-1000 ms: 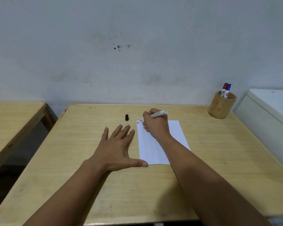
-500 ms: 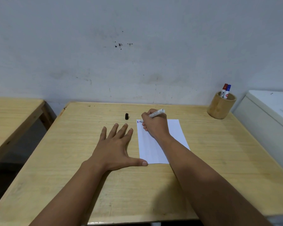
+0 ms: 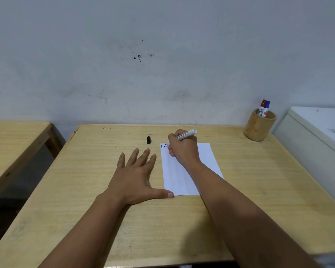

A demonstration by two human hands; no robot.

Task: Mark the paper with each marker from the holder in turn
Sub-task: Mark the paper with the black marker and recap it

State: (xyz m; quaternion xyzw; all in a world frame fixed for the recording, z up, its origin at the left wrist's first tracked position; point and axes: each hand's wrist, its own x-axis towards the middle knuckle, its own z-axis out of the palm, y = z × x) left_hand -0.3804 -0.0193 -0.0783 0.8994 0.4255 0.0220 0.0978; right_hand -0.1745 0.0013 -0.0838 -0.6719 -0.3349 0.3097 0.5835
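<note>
A white sheet of paper (image 3: 179, 176) lies on the wooden table (image 3: 249, 180). My right hand (image 3: 183, 148) grips an uncapped white marker (image 3: 186, 134), its tip touching the paper's top left corner beside short blue and red marks (image 3: 162, 146). The marker's black cap (image 3: 148, 140) stands on the table left of the paper. My left hand (image 3: 135, 176) lies flat with fingers spread, the thumb pressing the paper's bottom left corner. A wooden holder (image 3: 258, 126) at the far right holds a red-capped marker (image 3: 262, 106) and a blue-capped marker (image 3: 266, 108).
A white cabinet (image 3: 317, 132) stands against the table's right side. A second wooden table (image 3: 14, 138) sits to the left across a gap. A grey wall (image 3: 162, 64) runs along the table's back edge.
The view has shifted slightly. My right hand has held the marker tip at the paper's top left corner throughout. My left hand has stayed flat.
</note>
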